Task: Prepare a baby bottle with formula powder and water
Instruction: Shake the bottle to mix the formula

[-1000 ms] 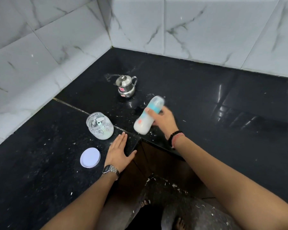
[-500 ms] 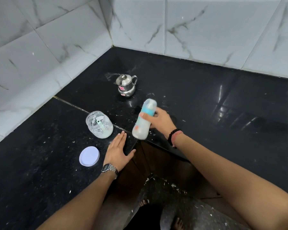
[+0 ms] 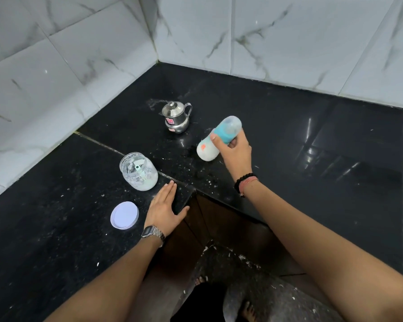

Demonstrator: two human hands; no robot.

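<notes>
My right hand [image 3: 235, 152] grips a capped baby bottle [image 3: 207, 148] full of white milky liquid, with a teal collar and clear cap. It is held tilted above the black counter [image 3: 289, 140], cap pointing up and to the right. My left hand [image 3: 164, 209] lies flat on the counter's inner corner, fingers straight. Just beyond its fingertips stands an open glass jar [image 3: 139, 171] with white powder and a scoop inside. The jar's white lid [image 3: 124, 215] lies flat to the left of my left hand.
A small steel pot [image 3: 176, 117] with lid and handle stands farther back, left of the bottle. White powder specks dot the counter. Marble-tiled walls [image 3: 265, 38] close the corner at back and left. The counter edge drops to the floor near my feet.
My right hand has swung the bottle up and to the right and tilted it more, as in shaking. My left hand, the jar, the lid and the pot stayed in place.
</notes>
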